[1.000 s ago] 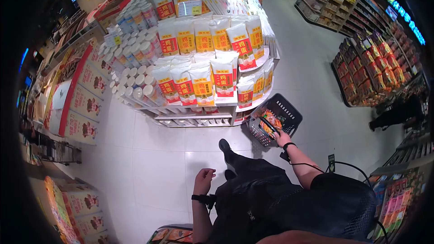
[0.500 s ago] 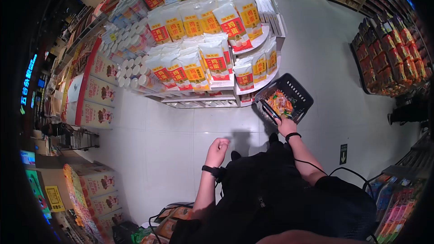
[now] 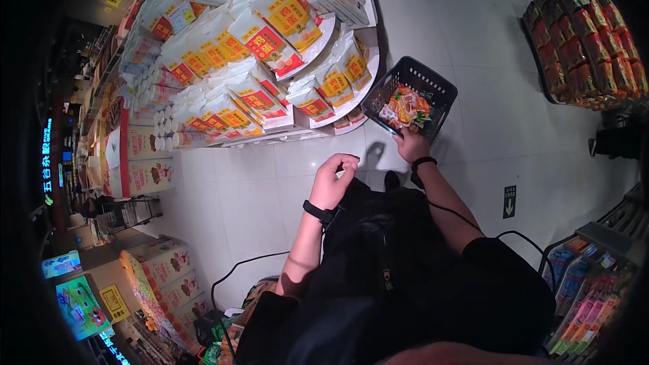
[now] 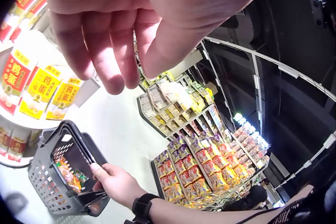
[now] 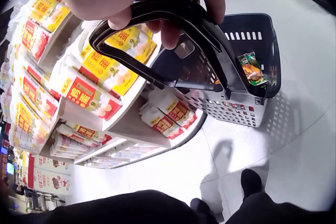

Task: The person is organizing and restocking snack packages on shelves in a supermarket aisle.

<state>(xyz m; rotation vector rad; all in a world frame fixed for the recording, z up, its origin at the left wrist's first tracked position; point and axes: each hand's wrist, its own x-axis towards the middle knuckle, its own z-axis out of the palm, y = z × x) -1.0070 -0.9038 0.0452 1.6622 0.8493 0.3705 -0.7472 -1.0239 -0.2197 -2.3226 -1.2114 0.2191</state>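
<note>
My right hand (image 3: 412,147) grips the black handle (image 5: 181,16) of a dark plastic basket (image 5: 236,109), fingers curled round it. Several orange and green packets (image 3: 405,107) lie inside the basket. My left hand (image 3: 331,181) hangs in front of my body with its fingers loosely bent and nothing in them; the left wrist view shows this hand (image 4: 136,19) from close up, above the floor. White, yellow and red noodle packs (image 3: 274,47) stand on the tiered shelf just left of the basket.
A rack of red snack packs (image 3: 588,47) stands at the right. Cartons (image 3: 169,263) are at the lower left, and coloured goods (image 3: 585,318) at the lower right. Another person's dark leg (image 3: 618,143) shows at the right edge. A cable runs from my wrist.
The noodle shelf appears closer and turned, shifted left in the head view. The basket sits higher in that view, still gripped by my right hand. My left hand has risen.
</note>
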